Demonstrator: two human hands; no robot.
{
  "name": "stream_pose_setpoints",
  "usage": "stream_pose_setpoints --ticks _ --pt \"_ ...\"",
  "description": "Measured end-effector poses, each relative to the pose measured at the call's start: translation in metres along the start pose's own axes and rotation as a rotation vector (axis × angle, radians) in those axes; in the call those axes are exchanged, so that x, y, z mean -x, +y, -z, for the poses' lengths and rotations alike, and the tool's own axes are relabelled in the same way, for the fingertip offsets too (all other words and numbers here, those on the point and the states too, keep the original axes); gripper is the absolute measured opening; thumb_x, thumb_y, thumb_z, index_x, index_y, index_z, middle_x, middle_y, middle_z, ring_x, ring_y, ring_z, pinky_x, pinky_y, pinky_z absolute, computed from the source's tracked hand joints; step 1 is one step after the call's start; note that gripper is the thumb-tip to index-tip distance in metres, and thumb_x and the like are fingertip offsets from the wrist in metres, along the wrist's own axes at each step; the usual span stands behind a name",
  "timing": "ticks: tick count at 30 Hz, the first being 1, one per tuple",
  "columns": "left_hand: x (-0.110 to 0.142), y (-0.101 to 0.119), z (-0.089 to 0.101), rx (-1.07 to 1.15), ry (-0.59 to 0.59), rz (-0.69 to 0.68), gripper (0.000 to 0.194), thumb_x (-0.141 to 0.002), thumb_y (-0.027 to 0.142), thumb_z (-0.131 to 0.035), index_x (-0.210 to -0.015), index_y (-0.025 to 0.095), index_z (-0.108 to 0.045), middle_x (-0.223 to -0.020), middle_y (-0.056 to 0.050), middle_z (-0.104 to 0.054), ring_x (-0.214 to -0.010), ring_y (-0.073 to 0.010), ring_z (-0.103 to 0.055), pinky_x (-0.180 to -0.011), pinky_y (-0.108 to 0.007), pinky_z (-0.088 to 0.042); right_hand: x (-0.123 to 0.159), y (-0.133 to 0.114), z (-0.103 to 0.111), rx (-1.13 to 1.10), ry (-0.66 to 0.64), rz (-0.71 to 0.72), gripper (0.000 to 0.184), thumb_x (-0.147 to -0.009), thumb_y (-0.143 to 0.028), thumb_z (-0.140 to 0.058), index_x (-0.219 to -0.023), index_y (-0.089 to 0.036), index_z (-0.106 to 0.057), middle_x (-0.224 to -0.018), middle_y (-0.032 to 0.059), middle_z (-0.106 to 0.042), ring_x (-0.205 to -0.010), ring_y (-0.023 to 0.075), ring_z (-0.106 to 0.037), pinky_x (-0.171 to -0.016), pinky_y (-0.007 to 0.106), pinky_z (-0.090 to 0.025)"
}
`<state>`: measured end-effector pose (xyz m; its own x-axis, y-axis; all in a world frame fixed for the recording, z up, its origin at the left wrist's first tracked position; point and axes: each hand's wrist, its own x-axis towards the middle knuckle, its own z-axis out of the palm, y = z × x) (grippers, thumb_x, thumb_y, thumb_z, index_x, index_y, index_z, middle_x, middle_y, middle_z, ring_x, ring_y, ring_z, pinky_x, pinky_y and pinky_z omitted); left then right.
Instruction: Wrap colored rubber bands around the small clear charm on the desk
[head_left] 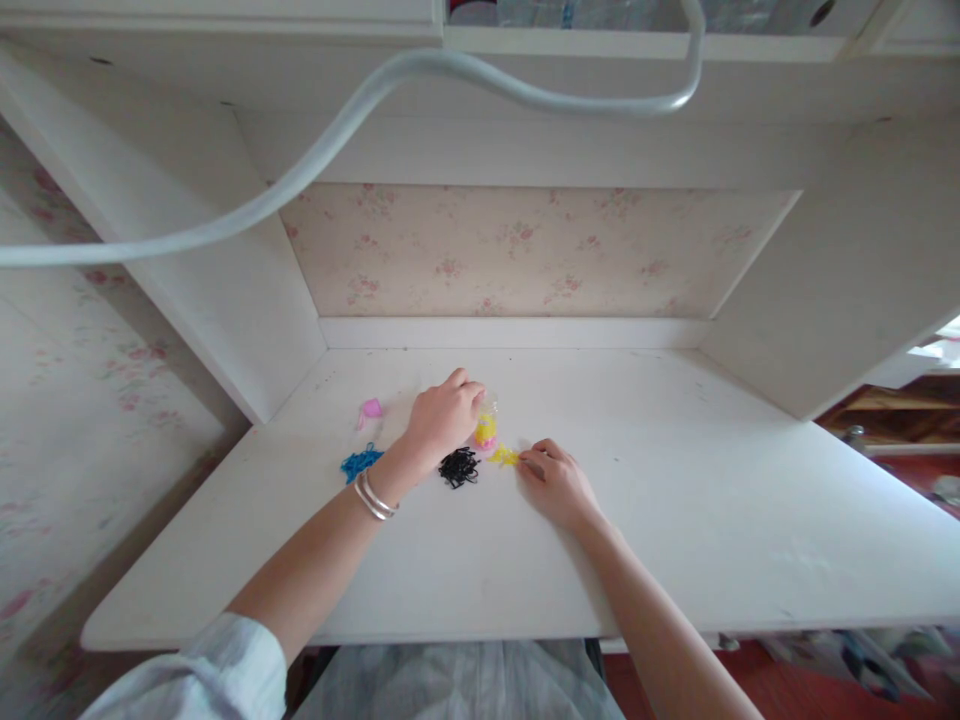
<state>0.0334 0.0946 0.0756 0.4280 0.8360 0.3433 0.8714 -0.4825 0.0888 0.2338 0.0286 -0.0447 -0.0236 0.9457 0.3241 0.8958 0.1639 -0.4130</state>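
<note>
My left hand (448,415), with a silver bracelet on the wrist, is closed at the top of a small clear jar (487,425) with a pink end against the table. Yellow bands show inside the jar. My right hand (559,485) rests low on the table, its fingertips pressed together at a small pile of yellow rubber bands (504,456). Between my forearms lies a pile of black rubber bands (459,467). A pile of blue rubber bands (361,463) sits left of my left wrist, with a small pink piece (370,409) behind it.
The white table (675,540) is set in a cabinet with side panels and an overhead shelf. A pale cable (450,65) crosses high in front. Flowered wallpaper (517,250) covers the back wall. Items lie on the red floor at the lower right.
</note>
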Motion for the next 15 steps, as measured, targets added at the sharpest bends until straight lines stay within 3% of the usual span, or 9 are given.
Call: stream_pose_setpoints --ticks 9,15 --pt "0.025 -0.002 -0.001 0.176 0.149 0.046 0.031 -0.096 0.034 -0.033 -0.097 0.023 -0.062 -0.096 -0.003 -0.062 -0.083 -0.0139 -0.061 -0.074 -0.023 -0.045 -0.001 -0.002 0.000 0.024 -0.023 0.023 0.026 -0.090 -0.031 -0.043 -0.090 -0.025 -0.068 -0.097 0.0025 -0.059 -0.080 0.0125 -0.057 -0.077 0.025 -0.040" --pt "0.056 0.012 -0.019 0.250 0.082 0.033 0.031 -0.096 0.034 -0.032 -0.095 0.024 -0.062 -0.095 -0.001 -0.063 -0.081 -0.0121 -0.061 -0.071 -0.022 -0.046 -0.001 0.000 -0.001 -0.032 -0.011 0.009 0.032 -0.093 -0.034 -0.036 -0.093 -0.024 -0.066 -0.099 0.0040 -0.059 -0.078 0.0131 -0.058 -0.077 0.026 -0.043"
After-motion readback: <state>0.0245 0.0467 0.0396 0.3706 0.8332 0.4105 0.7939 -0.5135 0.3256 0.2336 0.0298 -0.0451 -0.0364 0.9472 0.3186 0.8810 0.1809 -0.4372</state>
